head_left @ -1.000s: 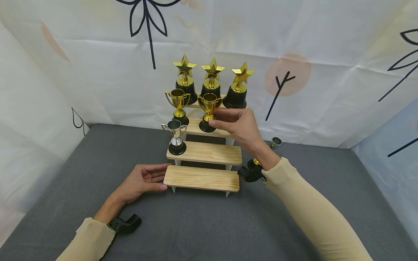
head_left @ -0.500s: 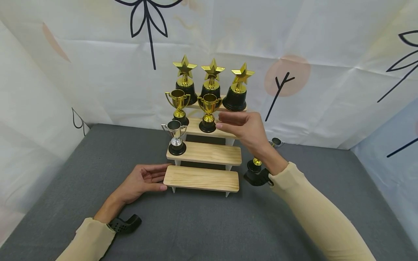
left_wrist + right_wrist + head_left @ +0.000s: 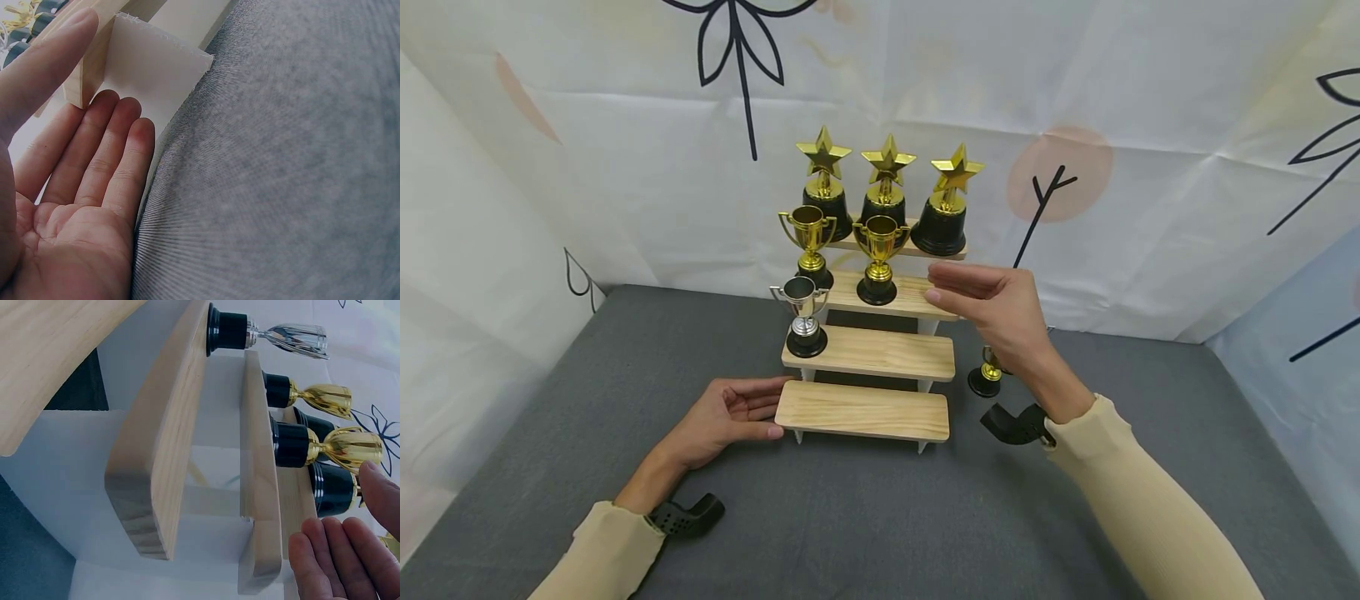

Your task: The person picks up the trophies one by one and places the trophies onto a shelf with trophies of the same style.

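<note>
A stepped wooden display stand (image 3: 868, 410) with white supports is in the middle of the head view. My left hand (image 3: 730, 421) touches its lower left end, fingers extended; in the left wrist view its fingertips lie by the white side panel (image 3: 153, 65). My right hand (image 3: 1000, 312) holds nothing and hovers at the right end of the second-highest shelf (image 3: 913, 292), fingers fairly straight. Left of it, apart from the fingers, stands a gold cup trophy (image 3: 880, 250). Another gold cup trophy (image 3: 809, 237) shares that shelf. One step lower is a silver cup trophy (image 3: 805, 321).
Gold star trophies (image 3: 824, 171) line the top shelf. Behind my right wrist, a trophy with a black base (image 3: 985, 379) stands on the grey table (image 3: 865, 525), partly hidden. White patterned cloth (image 3: 625, 167) hangs behind the stand.
My right hand has let go of the right gold cup trophy and drawn back to the right. The cup stays upright on its shelf. My left hand has not moved.
</note>
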Demonstrator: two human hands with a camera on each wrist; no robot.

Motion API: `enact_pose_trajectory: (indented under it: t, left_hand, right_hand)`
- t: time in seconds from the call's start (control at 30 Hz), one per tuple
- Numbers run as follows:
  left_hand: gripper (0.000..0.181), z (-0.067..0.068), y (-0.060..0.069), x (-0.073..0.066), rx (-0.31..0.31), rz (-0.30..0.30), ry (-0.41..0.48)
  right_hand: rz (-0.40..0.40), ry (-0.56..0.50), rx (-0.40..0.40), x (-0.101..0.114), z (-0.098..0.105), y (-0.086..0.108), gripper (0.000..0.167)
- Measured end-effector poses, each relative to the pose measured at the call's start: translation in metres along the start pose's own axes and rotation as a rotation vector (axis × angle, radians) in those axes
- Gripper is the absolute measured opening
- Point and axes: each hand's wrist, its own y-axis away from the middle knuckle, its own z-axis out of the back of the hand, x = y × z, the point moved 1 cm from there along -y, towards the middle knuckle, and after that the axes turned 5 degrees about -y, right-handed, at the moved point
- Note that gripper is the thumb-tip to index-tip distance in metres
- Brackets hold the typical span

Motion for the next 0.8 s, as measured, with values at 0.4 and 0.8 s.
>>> enact_pose_trajectory:
  t: [0.4, 0.8]
  left_hand:
    - [0.074, 0.000, 0.000, 0.000, -0.004, 0.005, -0.015]
    - [0.074, 0.000, 0.001, -0.001, -0.009, 0.013, -0.019]
  right_hand:
    - [0.019, -0.006, -0.033, 0.001, 0.014, 0.021, 0.038]
    - [0.025, -0.054, -0.065, -0.009, 0.026, 0.047, 0.041]
